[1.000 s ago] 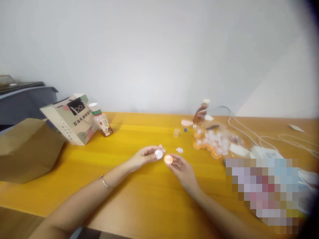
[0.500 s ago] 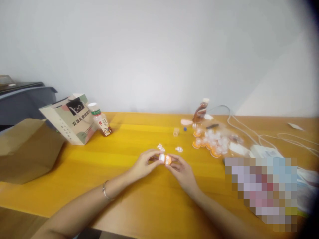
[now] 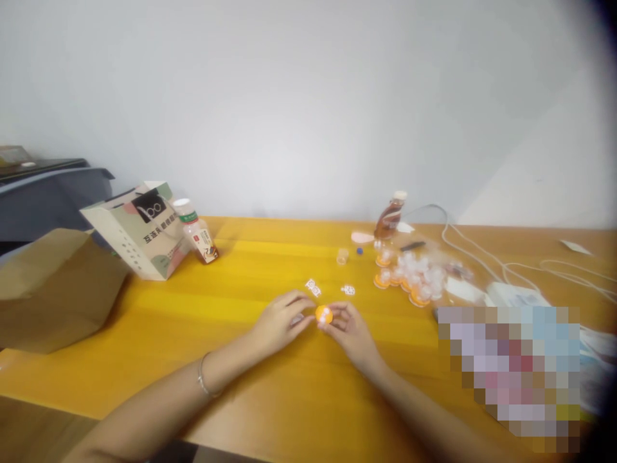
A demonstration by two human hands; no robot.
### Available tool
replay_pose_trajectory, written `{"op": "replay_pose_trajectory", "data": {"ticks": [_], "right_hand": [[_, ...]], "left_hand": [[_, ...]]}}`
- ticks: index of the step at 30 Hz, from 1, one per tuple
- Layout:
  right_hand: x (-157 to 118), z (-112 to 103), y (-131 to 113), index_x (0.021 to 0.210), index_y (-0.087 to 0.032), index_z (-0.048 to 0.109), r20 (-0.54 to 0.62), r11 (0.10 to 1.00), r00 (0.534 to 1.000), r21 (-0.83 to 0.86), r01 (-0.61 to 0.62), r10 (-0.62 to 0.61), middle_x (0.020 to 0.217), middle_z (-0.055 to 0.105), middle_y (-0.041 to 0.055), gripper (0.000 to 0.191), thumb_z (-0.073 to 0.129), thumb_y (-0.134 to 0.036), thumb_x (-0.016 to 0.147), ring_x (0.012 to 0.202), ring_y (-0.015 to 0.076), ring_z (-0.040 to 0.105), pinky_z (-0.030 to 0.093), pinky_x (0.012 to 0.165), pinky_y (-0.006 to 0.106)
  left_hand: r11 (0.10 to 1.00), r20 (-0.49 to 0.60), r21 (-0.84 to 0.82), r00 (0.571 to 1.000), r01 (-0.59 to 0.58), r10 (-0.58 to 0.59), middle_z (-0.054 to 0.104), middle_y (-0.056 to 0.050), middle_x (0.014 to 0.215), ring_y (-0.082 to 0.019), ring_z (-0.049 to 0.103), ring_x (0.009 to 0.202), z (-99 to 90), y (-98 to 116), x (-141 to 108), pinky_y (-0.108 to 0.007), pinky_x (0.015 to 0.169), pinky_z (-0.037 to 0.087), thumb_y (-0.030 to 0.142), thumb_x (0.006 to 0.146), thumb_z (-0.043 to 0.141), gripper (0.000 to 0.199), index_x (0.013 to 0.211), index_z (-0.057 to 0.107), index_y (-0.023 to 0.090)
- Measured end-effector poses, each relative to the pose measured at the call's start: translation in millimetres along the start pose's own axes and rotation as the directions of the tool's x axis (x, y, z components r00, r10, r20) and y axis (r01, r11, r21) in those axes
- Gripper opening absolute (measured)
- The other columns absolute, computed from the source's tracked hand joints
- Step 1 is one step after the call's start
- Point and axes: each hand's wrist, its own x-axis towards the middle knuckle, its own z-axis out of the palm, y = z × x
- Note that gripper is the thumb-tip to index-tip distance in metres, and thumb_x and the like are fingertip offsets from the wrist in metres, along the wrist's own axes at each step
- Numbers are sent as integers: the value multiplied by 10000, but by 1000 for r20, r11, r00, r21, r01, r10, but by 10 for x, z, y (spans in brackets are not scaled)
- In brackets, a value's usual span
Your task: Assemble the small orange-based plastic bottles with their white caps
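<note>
Perhaps the orange-and-white disc, pinched at the tips of the right hand, could slip from so shallow a hold, or be nudged loose by the left hand just beside, curled about a pale object, its grip unclear.

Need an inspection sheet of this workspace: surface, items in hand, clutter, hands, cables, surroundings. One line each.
Surface: wood-toned table, glossy.
Items in hand: orange-and-white disc in the right fingers; pale item at the left, too blurred to identify.
Clutter: pile of orange and white pieces, two white cut-outs, blue cap, two drink bottles, brown bag, printed carrier bag.
Hands: right hand pinching the disc; left hand beside it, grip unclear.
Cables: pale cables loose at right rear.
Surroundings: plain pale wall behind; lower-right area pixelated, unreadable.
</note>
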Motion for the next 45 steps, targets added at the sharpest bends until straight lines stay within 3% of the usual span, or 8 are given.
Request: {"op": "replay_pose_trajectory", "data": {"ticks": [6,13,24,31,38,45], "right_hand": [[-14,15,-9,779,-202,515,19,997,1000,69,-20,19,822,651,28,351,740,-302,529,775,175,619,470,781,358],[-55,53,-42,709,-190,513,-30,976,994,191,-101,108,768,639,5,265,694,-347,595,735,146,610,496,746,350],[-29,89,89,731,-212,512,-119,992,985,12,126,-123,711,564,-13,245,682,-343,611,740,146,576,505,682,280],[-29,87,58,797,-195,576,-84,999,995,11,48,-47,748,595,17,269,669,-372,616,740,156,579,504,684,291],[-35,80,37,759,-198,577,-76,993,997,117,-7,16,799,592,16,245,686,-354,605,784,150,572,514,737,321],[-26,65,54,743,-197,569,-81,989,996,146,-22,34,793,603,11,234,686,-347,606,775,149,586,517,738,325]], "left_hand": [[983,-11,-181,1000,-9,7,593,-43,966,-139,559,850,170,-11,3,-242,774,437,237,823,446,223,976,608,220],[965,-44,-259,998,33,-46,620,-40,930,-133,575,809,188,12,23,-236,755,444,261,800,490,186,905,629,197],[995,-37,-67,996,77,-79,601,-57,855,-152,558,775,308,1,46,-249,713,441,198,790,470,114,823,571,157],[992,-71,-97,993,84,-91,589,-50,825,-146,552,756,335,12,53,-244,704,436,184,756,502,76,801,557,157],[960,-91,-249,984,128,-155,611,-35,806,-130,558,728,293,62,60,-223,665,442,210,784,484,117,780,591,163],[888,-129,-426,959,175,-251,630,-36,791,-133,574,722,365,-3,62,-230,668,465,221,762,521,113,756,614,156]]}}
